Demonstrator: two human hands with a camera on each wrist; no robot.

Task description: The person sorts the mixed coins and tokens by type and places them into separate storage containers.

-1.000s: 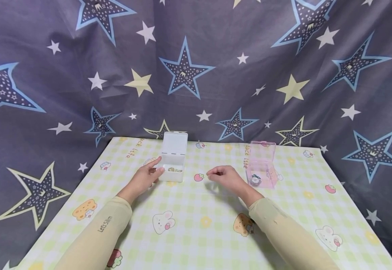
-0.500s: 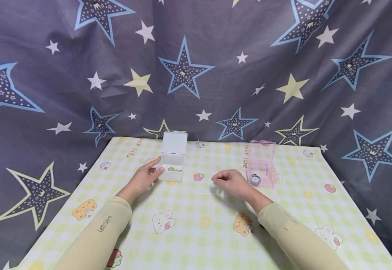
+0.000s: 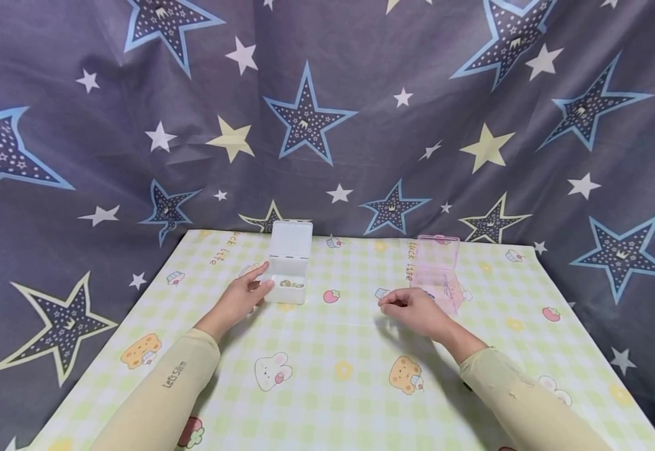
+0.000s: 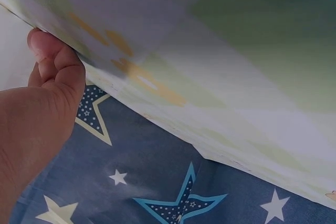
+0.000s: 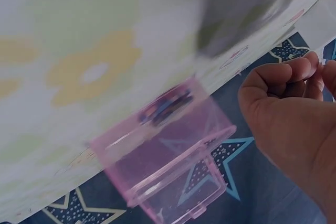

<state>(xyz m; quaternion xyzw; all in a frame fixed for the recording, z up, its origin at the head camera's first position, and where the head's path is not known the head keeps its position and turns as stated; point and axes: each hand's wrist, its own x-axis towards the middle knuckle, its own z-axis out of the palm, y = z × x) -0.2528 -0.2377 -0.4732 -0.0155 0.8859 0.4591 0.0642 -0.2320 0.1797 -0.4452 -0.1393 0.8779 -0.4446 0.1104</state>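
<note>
A small white flip-lid box point(image 3: 288, 294) stands on the table with its lid raised; small yellow-green pieces lie inside. My left hand point(image 3: 240, 295) grips its left side, thumb at the front and index finger farther back. In the left wrist view that hand point(image 4: 50, 85) reaches to the white box wall point(image 4: 13, 56). My right hand point(image 3: 414, 308) is just in front of a clear pink flip-lid box point(image 3: 439, 254), overlapping its lower left. Its fingers are loosely curled, thumb near the index fingertip, with nothing visible between them. The right wrist view shows a dark round piece point(image 5: 165, 106) inside the pink box.
A pale green checked cloth point(image 3: 327, 351) with printed cartoon animals and fruit covers the table. Behind it hangs a dark curtain point(image 3: 350, 75) with stars, meeting the table's far edge.
My right hand has moved right, from between the two boxes to the pink box's front left, and now hides the dark piece in the head view. The left hand has stayed at the white box.
</note>
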